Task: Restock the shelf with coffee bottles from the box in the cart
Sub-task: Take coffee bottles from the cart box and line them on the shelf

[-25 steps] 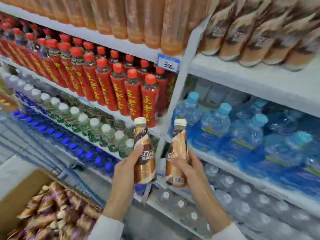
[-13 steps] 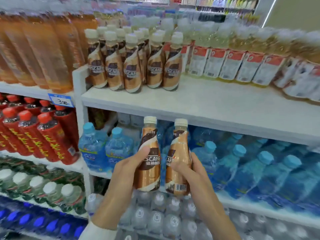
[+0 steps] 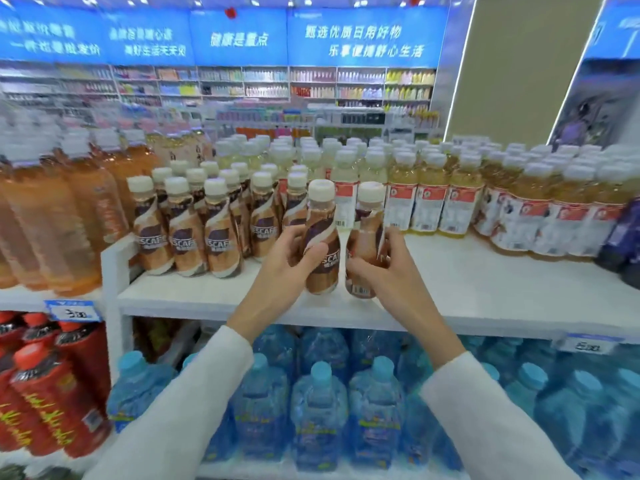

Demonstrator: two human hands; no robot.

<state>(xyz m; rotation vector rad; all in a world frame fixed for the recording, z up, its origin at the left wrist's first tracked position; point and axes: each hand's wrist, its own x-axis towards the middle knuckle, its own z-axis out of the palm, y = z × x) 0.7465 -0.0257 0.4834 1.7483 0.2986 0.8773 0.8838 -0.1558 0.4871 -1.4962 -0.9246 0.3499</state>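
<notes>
A: Shelf first. What's on it?

B: White shelf [image 3: 450, 282], with a bare strip along the front and middle. Stocked coffee bottles [image 3: 187, 237] are grouped at its left end. Yellow drink bottles [image 3: 429, 202] stand in rows to the right and behind. Water bottles [image 3: 318, 410] are on the tier below. Box and cart aren't in view.

A: Hands?

B: Both are up at the shelf's front. The left hand [image 3: 284, 265] wraps fingers and thumb round the left coffee bottle [image 3: 325, 275]. The right hand [image 3: 391, 271] grips the right coffee bottle [image 3: 365, 237] low on its body. One bottle each.

A: Where are those two exactly?

B: Side by side, close but apart, over the bare front strip. They're just right of the stocked group and in front of the yellow row. Both roughly upright, the left one a bit tilted. Can't tell whether the bases touch the shelf.

A: Step?

B: Placing, I'd say. The pick from the box looks done for this pair. The set-down isn't finished, since both grips are on.

A: Next move needs what?

B: My guess is push both back and left to line up with the stocked group. Bases flat, labels forward, then let go. Mind the neighbours, a nudge could topple the front ones. Both have their white caps on.
</notes>
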